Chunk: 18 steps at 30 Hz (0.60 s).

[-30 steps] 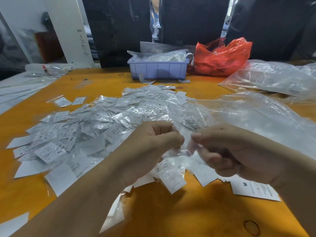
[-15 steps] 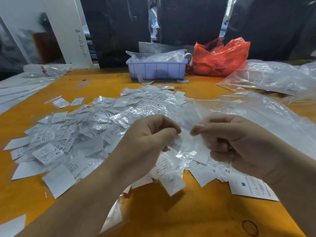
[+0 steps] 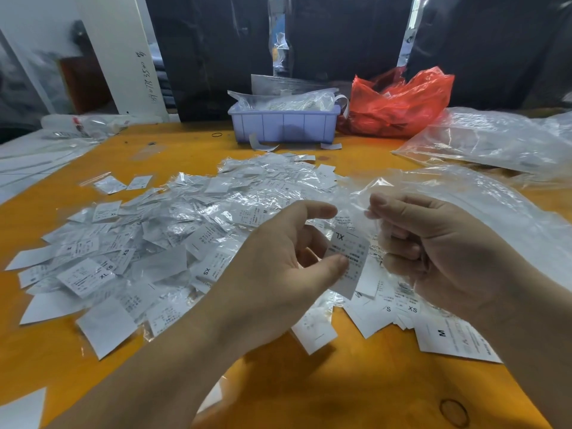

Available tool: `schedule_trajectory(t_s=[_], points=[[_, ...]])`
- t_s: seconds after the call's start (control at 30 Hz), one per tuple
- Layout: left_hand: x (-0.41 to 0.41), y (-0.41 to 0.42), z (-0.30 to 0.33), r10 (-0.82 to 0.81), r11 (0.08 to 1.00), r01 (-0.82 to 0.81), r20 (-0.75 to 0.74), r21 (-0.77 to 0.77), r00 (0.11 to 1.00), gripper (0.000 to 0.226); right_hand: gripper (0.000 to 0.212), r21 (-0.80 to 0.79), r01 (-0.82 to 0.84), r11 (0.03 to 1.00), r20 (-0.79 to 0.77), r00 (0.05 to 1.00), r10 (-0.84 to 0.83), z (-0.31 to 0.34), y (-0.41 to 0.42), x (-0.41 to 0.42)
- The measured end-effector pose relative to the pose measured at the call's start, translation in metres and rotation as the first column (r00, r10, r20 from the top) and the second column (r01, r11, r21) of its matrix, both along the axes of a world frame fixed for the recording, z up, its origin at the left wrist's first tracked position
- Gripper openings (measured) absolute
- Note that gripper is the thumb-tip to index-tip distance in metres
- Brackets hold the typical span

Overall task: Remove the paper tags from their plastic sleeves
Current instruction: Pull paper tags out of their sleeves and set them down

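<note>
A wide heap of white paper tags in clear plastic sleeves covers the orange table. My left hand pinches a white tag marked XL between thumb and fingers, in front of the heap. My right hand holds a clear, crumpled plastic sleeve pinched between thumb and forefinger, just right of the tag. The tag is out of the sleeve. Bare tags marked S, XS and M lie under my right hand.
A lilac plastic bin with bagged items stands at the back centre, a red plastic bag to its right. Large clear bags spread over the right side. A rubber band lies near the front edge.
My hands have drawn apart. The XL tag has come out of the sleeve and stays in my left hand, while my right hand has lifted the empty sleeve.
</note>
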<state>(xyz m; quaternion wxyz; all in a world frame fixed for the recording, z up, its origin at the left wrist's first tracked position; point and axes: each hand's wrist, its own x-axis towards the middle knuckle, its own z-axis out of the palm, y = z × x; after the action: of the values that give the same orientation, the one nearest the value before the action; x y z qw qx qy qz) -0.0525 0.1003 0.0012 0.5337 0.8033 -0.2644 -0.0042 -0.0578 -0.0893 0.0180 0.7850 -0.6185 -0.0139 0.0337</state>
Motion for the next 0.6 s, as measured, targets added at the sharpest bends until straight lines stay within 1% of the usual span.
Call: schedule_trajectory(t_s=[0.13, 0.23, 0.37, 0.5, 0.6], points=[[-0.0018, -0.0026, 0.0013, -0.075, 0.997, 0.074, -0.063, -0.01, 0.995, 0.052, 0.02, 0.018, 0.024, 1.0, -0.004, 1.0, -0.024, -0.0024, 0.0018, 0.0003], [-0.0017, -0.0042, -0.0004, -0.125, 0.992, 0.124, -0.118, -0.018, 0.985, 0.043, 0.03, 0.016, 0.019, 1.0, -0.009, 1.0, -0.019, -0.0042, 0.004, 0.0009], [0.0001, -0.0037, -0.0023, -0.14, 0.989, 0.125, -0.221, -0.083, 0.965, 0.033, 0.034, 0.009, 0.006, 1.0, -0.008, 1.0, -0.006, -0.0057, 0.0051, 0.0013], [0.0012, -0.0029, -0.0017, -0.159, 0.985, 0.138, -0.224, -0.106, 0.962, 0.028, 0.032, -0.001, -0.007, 1.0, -0.007, 1.0, 0.007, -0.0065, 0.0055, 0.0009], [0.0002, -0.0031, -0.0011, -0.183, 0.98, 0.161, -0.222, -0.114, 0.958, 0.024, 0.033, -0.012, 0.012, 1.0, -0.006, 1.0, -0.012, -0.0065, 0.0063, 0.0009]])
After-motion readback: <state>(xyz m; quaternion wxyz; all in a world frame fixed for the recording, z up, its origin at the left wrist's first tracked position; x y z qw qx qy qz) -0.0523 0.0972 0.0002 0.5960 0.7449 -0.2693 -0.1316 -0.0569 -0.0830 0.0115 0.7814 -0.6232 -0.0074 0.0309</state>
